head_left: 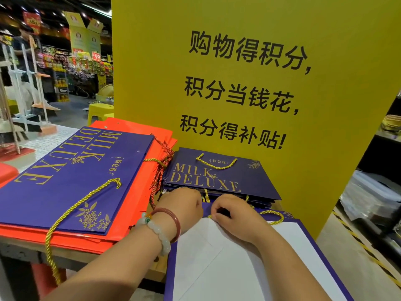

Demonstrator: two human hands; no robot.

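From the head: pinching the gold cord handle (pixel 275 217) with the right hand (pixel 235 216) at the rim of the purple gift bag (pixel 238 268), lying white-side up nearest; left hand (pixel 183 206) curled alongside, grasp hidden. Pin rim flat, feed cord straight, pull gently

Pinched the gold cord (pixel 275 216) at the top edge of the white-lined bag (pixel 238 268) with the right hand (pixel 234 216). Curled the left hand (pixel 180 205) at the same edge, with hidden fingertips. Worked just before a stack of purple bags (pixel 217 177), beside a large purple bag (pixel 71 170) atop orange bags (pixel 130 203), below a yellow sign (pixel 238 22).
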